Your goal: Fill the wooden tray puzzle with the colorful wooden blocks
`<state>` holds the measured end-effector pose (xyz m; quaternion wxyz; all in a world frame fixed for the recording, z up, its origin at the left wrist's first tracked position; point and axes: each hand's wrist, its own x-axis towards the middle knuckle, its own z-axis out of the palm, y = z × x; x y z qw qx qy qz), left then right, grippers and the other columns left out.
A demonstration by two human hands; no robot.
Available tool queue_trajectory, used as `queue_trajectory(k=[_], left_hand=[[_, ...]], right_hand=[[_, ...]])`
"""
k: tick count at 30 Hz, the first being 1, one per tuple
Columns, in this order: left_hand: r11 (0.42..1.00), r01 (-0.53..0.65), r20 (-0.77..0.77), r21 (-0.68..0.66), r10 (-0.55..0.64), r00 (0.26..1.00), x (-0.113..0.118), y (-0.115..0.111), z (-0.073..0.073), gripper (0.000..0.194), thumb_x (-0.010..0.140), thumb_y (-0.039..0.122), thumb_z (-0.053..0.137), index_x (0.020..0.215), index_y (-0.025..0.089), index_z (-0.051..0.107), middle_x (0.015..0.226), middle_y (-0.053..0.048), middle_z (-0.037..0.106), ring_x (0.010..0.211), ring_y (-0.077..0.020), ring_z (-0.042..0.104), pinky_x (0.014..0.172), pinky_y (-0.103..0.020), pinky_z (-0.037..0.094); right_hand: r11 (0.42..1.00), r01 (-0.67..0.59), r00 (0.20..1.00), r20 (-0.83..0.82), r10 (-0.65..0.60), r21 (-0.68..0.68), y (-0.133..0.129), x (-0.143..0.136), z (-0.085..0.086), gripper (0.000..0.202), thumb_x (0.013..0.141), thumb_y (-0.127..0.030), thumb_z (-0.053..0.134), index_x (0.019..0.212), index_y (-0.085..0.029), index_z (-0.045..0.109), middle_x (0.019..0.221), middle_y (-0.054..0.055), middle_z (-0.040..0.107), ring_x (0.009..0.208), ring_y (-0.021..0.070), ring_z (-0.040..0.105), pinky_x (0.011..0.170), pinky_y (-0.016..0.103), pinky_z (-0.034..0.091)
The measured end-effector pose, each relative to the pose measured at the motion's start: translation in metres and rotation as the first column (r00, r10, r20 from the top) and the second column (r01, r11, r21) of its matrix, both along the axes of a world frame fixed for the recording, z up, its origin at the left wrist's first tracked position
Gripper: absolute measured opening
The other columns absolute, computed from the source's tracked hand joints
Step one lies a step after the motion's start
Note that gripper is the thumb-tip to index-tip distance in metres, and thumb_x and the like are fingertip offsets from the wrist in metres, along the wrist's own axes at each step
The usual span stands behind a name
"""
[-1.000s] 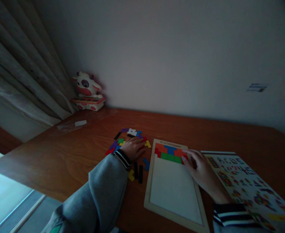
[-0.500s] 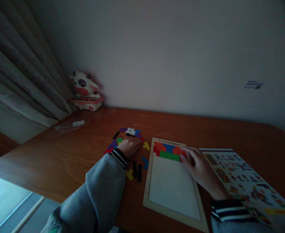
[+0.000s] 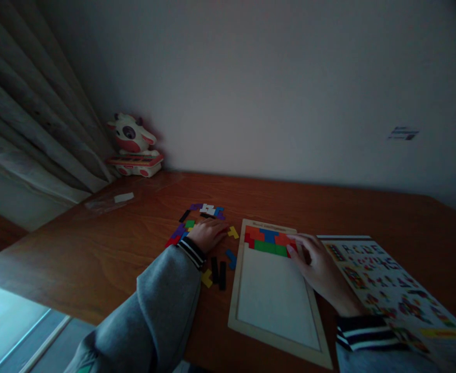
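My left hand lies palm down over loose coloured puzzle pieces, its fingers stretched to the right and their tips near a yellow piece. What is under the palm is hidden. My right hand rests over the upper right edge of a wooden puzzle tray, with thumb and fingers apart, touching a red piece at the end of the rows. Inside the tray's top sit orange, blue, red and green pieces, including a green piece; its lower part shows a bare white base.
Black bars, a blue piece and a yellow piece lie left of the tray. A printed pattern sheet is on the right. At the back left stand a cow toy and a curtain.
The view has shifted very slightly. Both hands stay in nearly the same places, and the pieces in the tray look the same.
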<state>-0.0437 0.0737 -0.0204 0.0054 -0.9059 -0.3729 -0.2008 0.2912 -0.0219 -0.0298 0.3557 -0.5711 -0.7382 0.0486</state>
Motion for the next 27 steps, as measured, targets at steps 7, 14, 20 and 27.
queue_trajectory(k=[7, 14, 20, 27], left_hand=[[0.977, 0.206, 0.056, 0.061, -0.209, 0.976, 0.006, -0.0024, -0.0031, 0.032, 0.097, 0.034, 0.051, 0.121, 0.018, 0.064, 0.121, -0.01, 0.068, 0.116, -0.0228, 0.059, 0.101, -0.04, 0.048], [0.978, 0.202, 0.058, 0.047, -0.204, 0.977, 0.0082, -0.0043, -0.0026, 0.028, 0.096, 0.037, 0.052, 0.106, 0.019, 0.071, 0.106, -0.009, 0.071, 0.1, -0.021, 0.064, 0.093, -0.038, 0.052], [0.962, 0.243, 0.028, 0.123, -0.248, 0.968, 0.0067, -0.0033, -0.0046, 0.027, 0.096, 0.032, 0.051, 0.106, 0.019, 0.072, 0.116, -0.009, 0.068, 0.112, -0.0231, 0.06, 0.099, -0.04, 0.049], [0.984, 0.154, -0.012, 0.085, -0.153, 0.988, 0.0027, -0.0018, -0.0026, 0.029, 0.096, 0.043, 0.052, 0.102, 0.026, 0.075, 0.103, -0.007, 0.069, 0.105, -0.0227, 0.06, 0.093, -0.039, 0.05]], right_hand=[[1.0, -0.008, 1.0, -0.002, 0.008, 0.016, 0.0007, -0.0003, 0.0005, 0.029, 0.093, -0.039, 0.052, 0.117, -0.024, 0.058, 0.116, 0.008, 0.062, 0.111, 0.0246, 0.057, 0.097, 0.044, 0.047], [1.0, -0.003, 1.0, 0.006, 0.003, 0.0, -0.0009, -0.0019, 0.0037, 0.03, 0.094, -0.04, 0.051, 0.117, -0.023, 0.059, 0.116, 0.009, 0.062, 0.111, 0.025, 0.057, 0.097, 0.044, 0.047], [1.0, -0.019, 1.0, 0.009, 0.019, 0.006, -0.0008, -0.0016, 0.0038, 0.03, 0.094, -0.039, 0.052, 0.119, -0.024, 0.058, 0.117, 0.009, 0.061, 0.111, 0.0247, 0.057, 0.098, 0.044, 0.047], [1.0, -0.025, 1.0, -0.015, 0.025, -0.01, -0.002, -0.0027, 0.0067, 0.031, 0.093, -0.043, 0.052, 0.116, -0.025, 0.061, 0.114, 0.009, 0.064, 0.107, 0.0254, 0.06, 0.094, 0.044, 0.048]])
